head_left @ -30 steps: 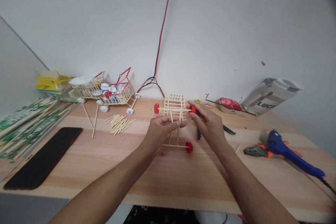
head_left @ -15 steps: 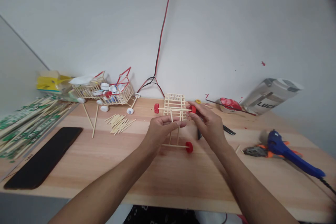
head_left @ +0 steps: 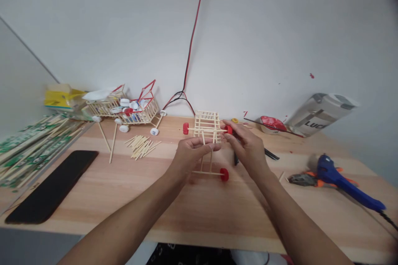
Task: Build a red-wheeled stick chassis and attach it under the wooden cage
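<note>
Between my hands is a small cart frame [head_left: 207, 121] made of thin wooden sticks, with red bottle caps as wheels. My left hand [head_left: 194, 153] is closed on the sticks at the middle of the frame, thumb on top. The fingers of my right hand [head_left: 244, 138] pinch the red bottle cap [head_left: 228, 129] at the right end of the upper axle. Another red cap [head_left: 185, 128] sits on that axle's left end. A lower red cap [head_left: 224, 174] is on the right end of the near axle, whose left end is hidden behind my left hand.
Left stand two stick carts [head_left: 139, 109] with white cap wheels, cut sticks [head_left: 141, 147], a black phone [head_left: 52, 186] and packaged chopsticks [head_left: 34, 145]. Right are a blue glue gun [head_left: 348, 186], pliers [head_left: 303, 179], a red paint dish [head_left: 272, 123] and a grey-white bag [head_left: 320, 114].
</note>
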`<control>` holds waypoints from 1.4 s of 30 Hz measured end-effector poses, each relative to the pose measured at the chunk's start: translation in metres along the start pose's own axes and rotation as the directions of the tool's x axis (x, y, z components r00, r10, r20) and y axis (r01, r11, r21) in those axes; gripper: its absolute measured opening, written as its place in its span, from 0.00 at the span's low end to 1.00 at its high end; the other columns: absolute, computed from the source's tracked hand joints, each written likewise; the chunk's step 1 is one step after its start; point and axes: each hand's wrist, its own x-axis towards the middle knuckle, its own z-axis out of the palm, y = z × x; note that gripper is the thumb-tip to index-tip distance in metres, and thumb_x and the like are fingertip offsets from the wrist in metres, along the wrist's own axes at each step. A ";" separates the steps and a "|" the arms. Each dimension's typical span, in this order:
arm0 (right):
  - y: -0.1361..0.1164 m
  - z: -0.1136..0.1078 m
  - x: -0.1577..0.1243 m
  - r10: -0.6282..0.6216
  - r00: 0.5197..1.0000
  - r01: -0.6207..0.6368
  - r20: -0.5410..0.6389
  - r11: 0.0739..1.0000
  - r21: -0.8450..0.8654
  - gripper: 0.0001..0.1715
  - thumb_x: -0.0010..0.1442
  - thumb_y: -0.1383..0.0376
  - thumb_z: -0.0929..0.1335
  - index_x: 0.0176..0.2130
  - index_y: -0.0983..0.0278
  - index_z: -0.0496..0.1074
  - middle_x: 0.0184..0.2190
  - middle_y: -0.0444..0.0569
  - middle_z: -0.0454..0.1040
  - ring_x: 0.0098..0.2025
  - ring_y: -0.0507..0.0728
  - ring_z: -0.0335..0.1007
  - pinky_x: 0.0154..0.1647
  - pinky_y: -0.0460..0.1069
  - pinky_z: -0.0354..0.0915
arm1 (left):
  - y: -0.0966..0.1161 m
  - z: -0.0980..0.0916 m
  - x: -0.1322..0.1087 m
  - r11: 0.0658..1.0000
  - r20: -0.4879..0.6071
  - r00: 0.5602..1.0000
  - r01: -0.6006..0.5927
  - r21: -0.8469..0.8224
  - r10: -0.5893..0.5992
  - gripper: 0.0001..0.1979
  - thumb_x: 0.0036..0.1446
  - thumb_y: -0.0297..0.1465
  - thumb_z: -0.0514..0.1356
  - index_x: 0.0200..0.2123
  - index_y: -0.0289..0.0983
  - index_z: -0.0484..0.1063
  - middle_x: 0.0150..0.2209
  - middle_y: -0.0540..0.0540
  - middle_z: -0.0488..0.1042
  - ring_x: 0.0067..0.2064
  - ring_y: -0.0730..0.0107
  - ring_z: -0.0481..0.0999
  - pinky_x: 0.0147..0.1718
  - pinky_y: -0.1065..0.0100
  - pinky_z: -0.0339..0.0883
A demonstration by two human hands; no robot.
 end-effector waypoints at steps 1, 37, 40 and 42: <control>0.000 0.000 0.000 0.000 1.000 0.000 0.000 1.000 0.000 0.20 0.65 0.60 0.64 0.55 0.58 0.70 0.50 0.50 0.76 0.50 0.58 0.72 0.51 0.54 0.67 | 0.000 0.000 0.000 1.000 0.000 1.000 -0.001 -0.003 0.001 0.09 0.49 0.31 0.69 0.34 0.33 0.80 0.37 0.42 0.82 0.43 0.63 0.80 0.51 0.61 0.67; 0.000 0.000 0.000 0.001 1.000 -0.001 -0.004 1.000 -0.005 0.20 0.65 0.59 0.64 0.55 0.58 0.70 0.49 0.51 0.76 0.50 0.58 0.72 0.51 0.54 0.67 | 0.001 0.001 -0.002 1.000 -0.011 1.000 0.009 0.003 -0.009 0.11 0.48 0.33 0.69 0.35 0.34 0.79 0.37 0.41 0.82 0.44 0.61 0.80 0.54 0.58 0.65; 0.000 0.000 0.000 0.005 1.000 -0.005 0.001 1.000 -0.004 0.20 0.65 0.59 0.64 0.55 0.58 0.70 0.50 0.51 0.76 0.50 0.59 0.72 0.51 0.55 0.67 | 0.001 0.001 -0.001 1.000 -0.005 1.000 0.015 -0.003 -0.015 0.11 0.48 0.34 0.69 0.35 0.34 0.80 0.38 0.41 0.82 0.45 0.60 0.79 0.54 0.57 0.65; -0.001 0.000 0.000 0.009 1.000 -0.009 0.000 1.000 -0.010 0.20 0.65 0.59 0.64 0.56 0.57 0.70 0.50 0.51 0.76 0.51 0.59 0.72 0.51 0.56 0.67 | 0.001 0.001 -0.001 1.000 0.002 1.000 0.016 -0.014 -0.016 0.12 0.47 0.34 0.69 0.35 0.34 0.80 0.38 0.40 0.82 0.45 0.59 0.79 0.53 0.57 0.66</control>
